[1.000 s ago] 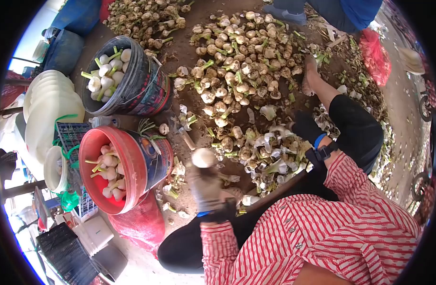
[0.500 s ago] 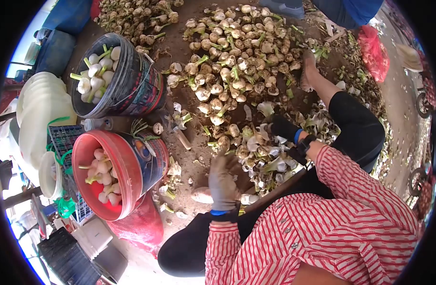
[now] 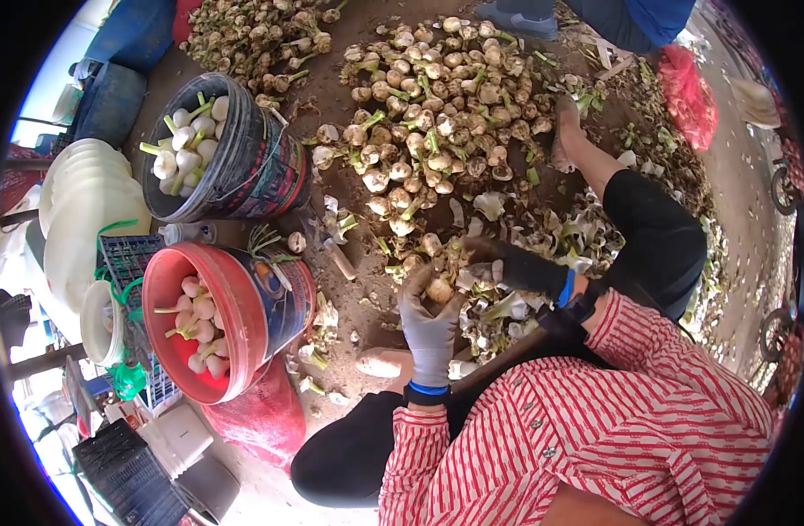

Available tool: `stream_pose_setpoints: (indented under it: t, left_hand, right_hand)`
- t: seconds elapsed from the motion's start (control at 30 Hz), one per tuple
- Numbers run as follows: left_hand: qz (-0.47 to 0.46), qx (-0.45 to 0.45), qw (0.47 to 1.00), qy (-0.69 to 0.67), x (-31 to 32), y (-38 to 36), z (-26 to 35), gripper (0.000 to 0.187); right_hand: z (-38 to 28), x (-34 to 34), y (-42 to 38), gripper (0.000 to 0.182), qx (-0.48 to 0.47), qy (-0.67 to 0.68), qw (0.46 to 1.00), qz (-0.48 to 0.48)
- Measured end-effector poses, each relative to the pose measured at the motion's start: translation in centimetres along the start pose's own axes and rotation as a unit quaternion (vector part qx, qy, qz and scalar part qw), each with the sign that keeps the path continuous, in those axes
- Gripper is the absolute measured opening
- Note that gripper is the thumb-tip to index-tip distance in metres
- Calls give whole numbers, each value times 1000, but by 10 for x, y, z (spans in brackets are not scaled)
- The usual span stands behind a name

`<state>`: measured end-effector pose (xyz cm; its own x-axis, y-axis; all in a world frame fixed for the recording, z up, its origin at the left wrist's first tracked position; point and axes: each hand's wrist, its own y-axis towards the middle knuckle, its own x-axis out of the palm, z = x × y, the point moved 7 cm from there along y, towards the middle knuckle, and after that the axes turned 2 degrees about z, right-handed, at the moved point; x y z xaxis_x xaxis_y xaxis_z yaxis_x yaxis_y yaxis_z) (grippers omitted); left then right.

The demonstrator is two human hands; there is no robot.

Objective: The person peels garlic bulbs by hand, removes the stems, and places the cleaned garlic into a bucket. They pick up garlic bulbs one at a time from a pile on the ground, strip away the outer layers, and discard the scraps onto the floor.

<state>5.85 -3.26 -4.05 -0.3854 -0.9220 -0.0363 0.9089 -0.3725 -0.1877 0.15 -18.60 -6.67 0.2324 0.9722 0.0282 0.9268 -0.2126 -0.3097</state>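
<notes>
My left hand (image 3: pixel 430 323), in a grey glove, is wrapped round an unpeeled garlic bulb (image 3: pixel 439 290) with a dry, brownish skin. Just right of that bulb is my right hand (image 3: pixel 514 268), in a dark glove with its fingertips showing. Its fingers are curled toward the bulb; what they hold, if anything, I cannot make out. Under and beside both hands lie peeled-off garlic skins (image 3: pixel 507 307) and stem scraps. A large heap of unpeeled garlic bulbs (image 3: pixel 437 105) spreads over the ground just beyond my hands.
A black bucket (image 3: pixel 270 167) and a red-rimmed bucket (image 3: pixel 242 351) on the left hold cleaned white bulbs. Below is a red mesh sack (image 3: pixel 262 421). A wooden-handled tool (image 3: pixel 340 261) lies on the ground. Another person's foot (image 3: pixel 517 19) shows at the top, near a red bag (image 3: pixel 687 101).
My left hand has turned up and now grips a garlic bulb. My right hand has moved left to meet it. The view has shifted slightly.
</notes>
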Motion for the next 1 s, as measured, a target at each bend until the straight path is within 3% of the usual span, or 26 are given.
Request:
stream_pose_setpoints:
  t: [0.03, 0.07, 0.1, 0.17, 0.2, 0.27, 0.3, 0.43, 0.5, 0.57, 0.63, 0.7, 0.73, 0.77, 0.8, 0.83, 0.9, 0.93, 0.97, 1.0]
  left_hand:
    - [7, 8, 1000, 23, 1, -2, 1, 52]
    - [5, 9, 1000, 22, 3, -3, 3, 52]
    - [11, 50, 996, 80, 6, -5, 13, 52]
    - [18, 91, 986, 137, 7, -7, 21, 51]
    - [28, 92, 983, 158, 5, -9, 20, 51]
    - [41, 91, 979, 180, 1, -11, 17, 51]
    - [35, 58, 988, 137, 0, -10, 10, 51]
    - [5, -53, 999, -9, 1, -11, -2, 53]
    - [-17, -106, 991, -78, 0, -12, -2, 54]
    - [-39, -157, 976, -145, -1, -13, -8, 54]
    - [-126, -272, 854, -426, 14, -21, -25, 54]
    - [-134, -294, 848, -420, 11, -23, -40, 53]
    - [-141, -319, 818, -458, 13, -23, -42, 54]
    - [-146, -343, 785, -495, 15, -24, -42, 56]
    - [-118, -330, 811, -468, 13, -24, -43, 58]
    - [-116, -330, 812, -468, 12, -24, -42, 58]
    - [-96, -365, 824, -422, 12, -25, -47, 47]
    - [-85, -382, 820, -419, 14, -24, -43, 49]
    - [-87, -383, 819, -418, 12, -23, -44, 49]
    - [-135, -396, 778, -469, 18, -24, -39, 50]
  right_hand:
    - [-4, 15, -4, 45, 39, 125, 990, -54]
    - [35, 25, 13, 44, -55, 211, 972, -92]
    - [25, 26, 11, 44, -57, 210, 972, -92]
    - [-3, 34, 4, 39, -9, -25, 997, -78]
    - [-1, 35, 3, 34, 60, 2, 996, -66]
    - [4, 38, 2, 31, 26, 77, 995, -66]
    - [-1, 37, 1, 29, -7, 152, 986, -61]
    - [-4, 30, 0, 25, 2, 135, 989, -61]
    - [8, 25, 1, 23, 49, -34, 991, -117]
    - [11, 21, 7, 22, 35, -80, 986, -145]
    - [13, 23, 7, 22, 19, -127, 977, -173]
    - [-36, 16, -3, 14, -229, -195, 954, -19]
    - [-39, 24, -7, 14, -230, -196, 953, -19]
    - [-29, 28, -6, 22, -123, 43, 991, -21]
    - [-15, 34, -6, 31, -5, 279, 960, -21]
    - [-11, 34, -5, 31, -4, 280, 960, -22]
    - [-14, 31, -3, 35, -84, -31, 996, -12]
    - [-31, 32, -4, 33, -178, -214, 960, -16]
    - [-28, 31, -4, 33, -177, -213, 961, -14]
    - [-33, 29, -6, 34, -255, -245, 935, 22]
